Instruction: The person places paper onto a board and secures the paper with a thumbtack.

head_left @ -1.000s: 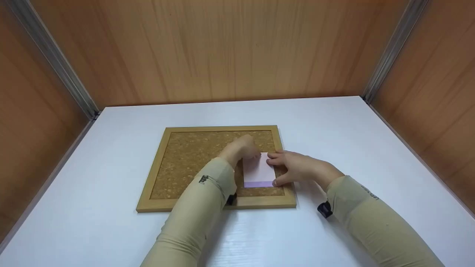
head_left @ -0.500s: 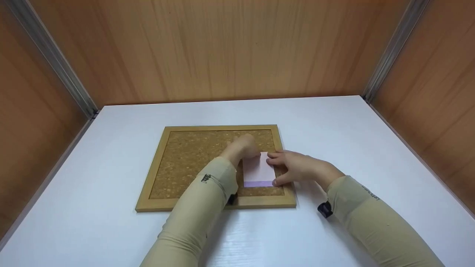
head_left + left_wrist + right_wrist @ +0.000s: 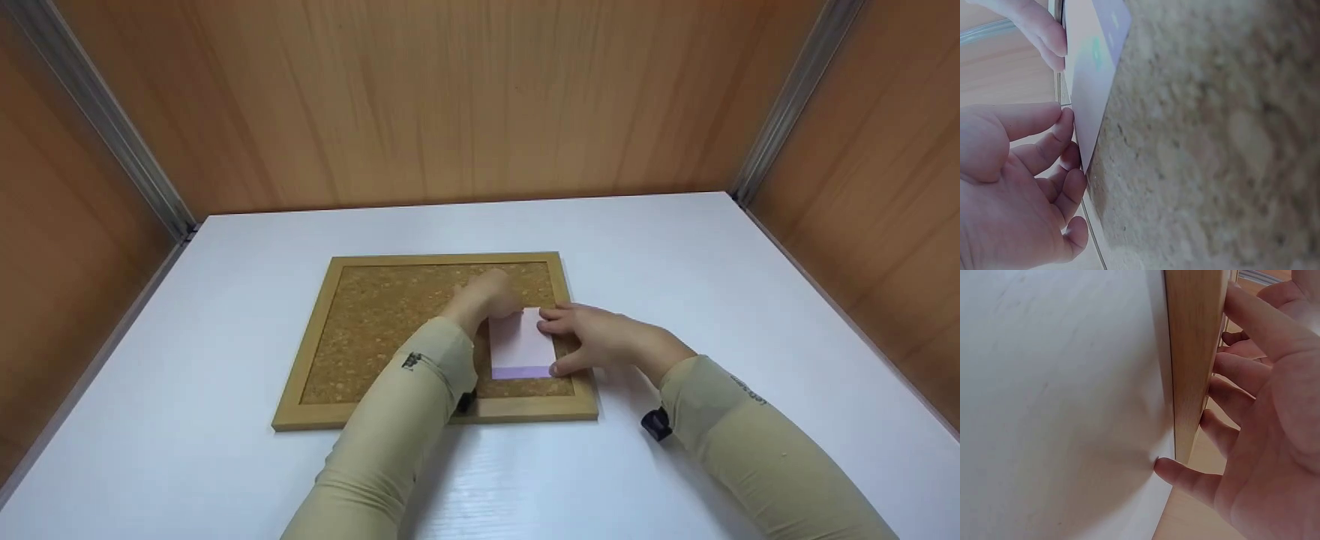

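A pale pink sheet of paper (image 3: 523,341) with a purple strip along its near edge lies on the right part of a wood-framed cork board (image 3: 390,322). My left hand (image 3: 491,294) is at the sheet's far edge, fingers curled. In the left wrist view, its thumb and forefinger meet around what looks like a thin pin (image 3: 1067,104) touching the paper; its head is hidden. My right hand (image 3: 606,336) spreads over the board's right side, thumb at the sheet's near right corner and fingertips on its right edge. Its little finger (image 3: 1185,479) reaches the table in the right wrist view.
The board lies flat on a white table (image 3: 225,480). Wood-grain panels (image 3: 480,105) stand behind and at both sides, joined by metal corner posts (image 3: 799,97). Both forearms wear beige sleeves (image 3: 765,442), with a black wrist device (image 3: 657,424) below the right one.
The left hand shifts very slightly, its fingertips staying at the sheet's far edge. The right hand and the paper stay practically still.
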The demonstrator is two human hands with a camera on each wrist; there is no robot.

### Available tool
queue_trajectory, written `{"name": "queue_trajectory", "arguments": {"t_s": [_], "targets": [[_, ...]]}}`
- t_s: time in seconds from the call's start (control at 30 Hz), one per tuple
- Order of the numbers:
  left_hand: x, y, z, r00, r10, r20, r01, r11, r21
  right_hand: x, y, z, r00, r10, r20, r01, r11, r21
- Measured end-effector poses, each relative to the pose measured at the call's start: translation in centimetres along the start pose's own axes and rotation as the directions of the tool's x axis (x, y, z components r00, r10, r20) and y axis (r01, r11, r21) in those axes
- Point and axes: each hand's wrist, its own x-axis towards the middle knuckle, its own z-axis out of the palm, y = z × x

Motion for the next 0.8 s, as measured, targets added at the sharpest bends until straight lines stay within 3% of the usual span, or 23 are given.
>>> {"name": "queue_trajectory", "arguments": {"t_s": [0.8], "targets": [[-0.24,0.24,-0.02,1.0,-0.028,-0.013,0.028,1.0,-0.007,-0.08,0.22,0.03,1.0,0.004,0.002,-0.004,1.0,0.009]]}}
